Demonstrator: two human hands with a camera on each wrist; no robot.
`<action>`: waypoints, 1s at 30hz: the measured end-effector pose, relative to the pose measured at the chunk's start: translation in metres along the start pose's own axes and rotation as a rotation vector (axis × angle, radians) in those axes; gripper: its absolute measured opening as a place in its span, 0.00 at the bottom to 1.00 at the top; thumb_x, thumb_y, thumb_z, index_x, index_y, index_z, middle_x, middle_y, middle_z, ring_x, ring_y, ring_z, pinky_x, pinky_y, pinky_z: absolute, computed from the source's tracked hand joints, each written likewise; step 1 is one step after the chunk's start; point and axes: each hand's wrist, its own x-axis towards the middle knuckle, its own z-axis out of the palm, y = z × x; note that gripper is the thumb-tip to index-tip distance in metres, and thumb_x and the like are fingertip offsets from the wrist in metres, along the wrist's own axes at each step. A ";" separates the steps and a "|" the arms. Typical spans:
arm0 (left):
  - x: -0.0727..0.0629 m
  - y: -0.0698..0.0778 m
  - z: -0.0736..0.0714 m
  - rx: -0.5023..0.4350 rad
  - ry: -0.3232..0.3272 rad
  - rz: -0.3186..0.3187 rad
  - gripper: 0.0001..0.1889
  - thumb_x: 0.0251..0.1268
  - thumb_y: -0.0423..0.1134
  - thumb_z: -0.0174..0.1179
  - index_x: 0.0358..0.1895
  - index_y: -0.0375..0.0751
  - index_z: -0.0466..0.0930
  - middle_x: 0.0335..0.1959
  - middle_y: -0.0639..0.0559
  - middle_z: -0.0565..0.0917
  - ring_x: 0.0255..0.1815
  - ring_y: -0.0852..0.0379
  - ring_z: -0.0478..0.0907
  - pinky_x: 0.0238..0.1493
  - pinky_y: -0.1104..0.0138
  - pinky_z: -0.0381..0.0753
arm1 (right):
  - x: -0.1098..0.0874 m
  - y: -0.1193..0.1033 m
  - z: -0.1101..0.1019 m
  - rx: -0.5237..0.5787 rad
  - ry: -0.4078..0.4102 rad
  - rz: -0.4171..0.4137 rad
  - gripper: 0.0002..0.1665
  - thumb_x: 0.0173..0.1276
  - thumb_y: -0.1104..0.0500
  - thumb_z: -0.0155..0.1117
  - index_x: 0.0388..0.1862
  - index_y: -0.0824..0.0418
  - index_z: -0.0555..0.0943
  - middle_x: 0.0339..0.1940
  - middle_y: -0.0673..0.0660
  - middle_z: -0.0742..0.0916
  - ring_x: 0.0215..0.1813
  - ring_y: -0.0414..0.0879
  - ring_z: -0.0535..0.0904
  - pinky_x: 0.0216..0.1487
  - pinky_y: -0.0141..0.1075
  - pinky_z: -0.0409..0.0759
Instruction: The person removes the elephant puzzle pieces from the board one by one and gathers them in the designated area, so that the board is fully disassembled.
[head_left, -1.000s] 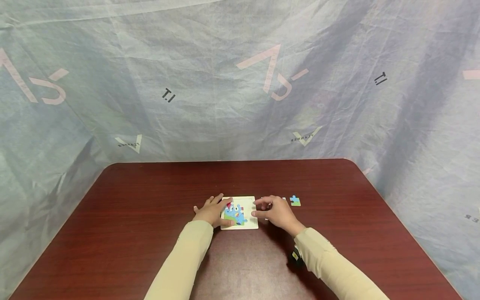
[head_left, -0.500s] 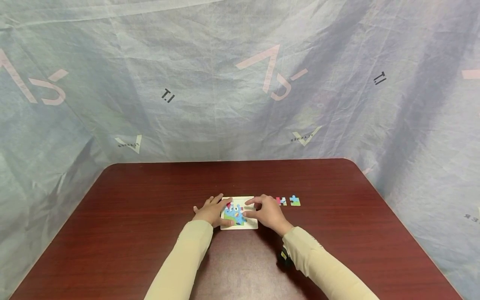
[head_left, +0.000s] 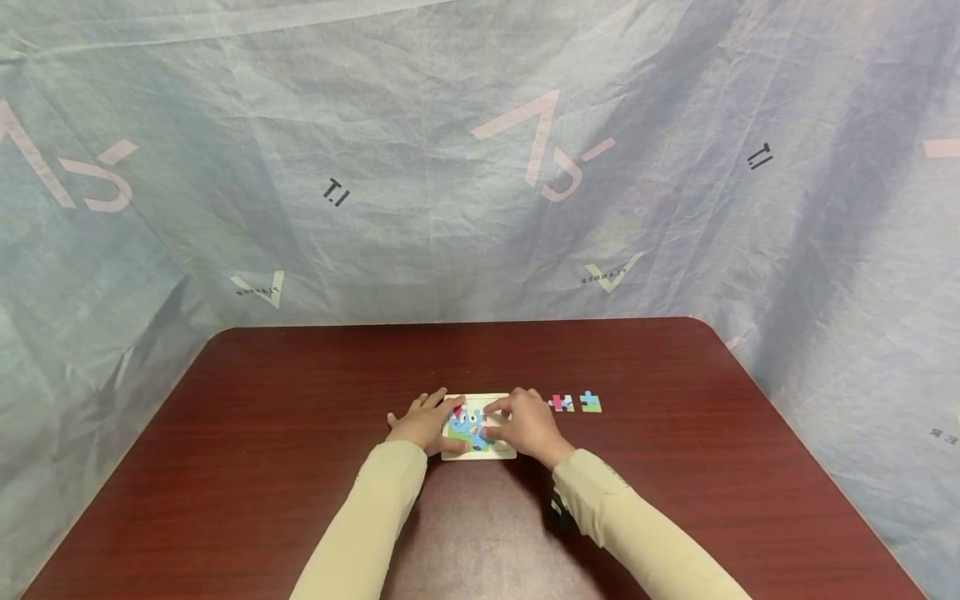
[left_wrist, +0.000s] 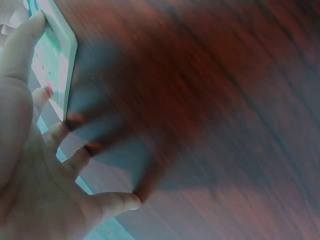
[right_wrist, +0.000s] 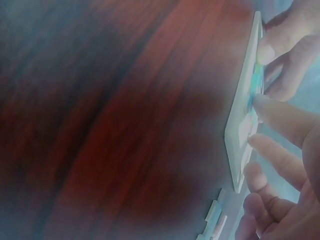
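On the table lies a pale puzzle tray [head_left: 501, 454] with a partly assembled picture of a blue cartoon figure [head_left: 467, 429]. My left hand [head_left: 422, 423] rests at the tray's left side, fingers spread. Its thumb lies over the tray's near left corner, and the outer fingertips touch the table. My right hand [head_left: 528, 427] reaches over the tray's right half. Thumb and forefinger stand apart, their tips down at the puzzle's right edge; I cannot tell whether a puzzle piece is between them. In the right wrist view, the thumb [right_wrist: 282, 117] meets a blue part of the picture.
Right of the tray lie a red-and-white puzzle piece [head_left: 561, 403] and a blue-and-green puzzle piece [head_left: 591, 402]. The dark red wooden table [head_left: 300, 433] has rounded far corners. Grey printed cloth [head_left: 435, 208] hangs behind it and along both sides.
My right hand has moved left from the tray's right edge onto the tray, uncovering the red-and-white puzzle piece. The left hand and the tray have barely moved.
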 end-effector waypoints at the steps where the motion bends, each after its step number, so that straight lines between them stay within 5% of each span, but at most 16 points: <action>1: -0.001 0.001 -0.001 0.003 0.002 0.001 0.41 0.62 0.52 0.73 0.78 0.52 0.65 0.80 0.43 0.59 0.80 0.36 0.53 0.66 0.25 0.51 | 0.001 0.000 0.000 -0.007 -0.001 -0.006 0.15 0.55 0.56 0.83 0.42 0.56 0.92 0.31 0.55 0.82 0.38 0.49 0.73 0.39 0.43 0.71; 30: 0.004 0.001 0.002 0.044 -0.011 -0.029 0.42 0.62 0.54 0.71 0.78 0.54 0.64 0.81 0.45 0.58 0.80 0.38 0.53 0.66 0.25 0.52 | 0.009 -0.003 0.001 0.012 -0.037 -0.004 0.16 0.51 0.60 0.85 0.36 0.55 0.86 0.35 0.53 0.81 0.43 0.51 0.73 0.48 0.48 0.70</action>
